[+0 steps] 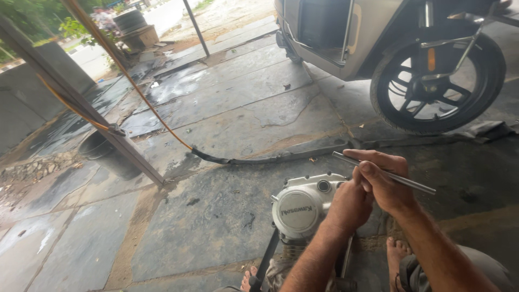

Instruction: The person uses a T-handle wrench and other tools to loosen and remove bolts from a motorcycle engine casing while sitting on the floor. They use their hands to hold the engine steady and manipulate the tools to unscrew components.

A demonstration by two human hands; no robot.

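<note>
the engine cover (300, 208) is silver-grey with a paler round face and a dark ring near its top. the rod (385, 173) is plain bright steel. the hose (135, 89) runs orange, then turns black where it lies on the floor (227, 108), which is grey stone, dark with wet patches and brown along the seams. the wheel (437, 75) is black, tyre and spokes alike, with an orange reflector. the bucket (102, 152) is black.
</note>
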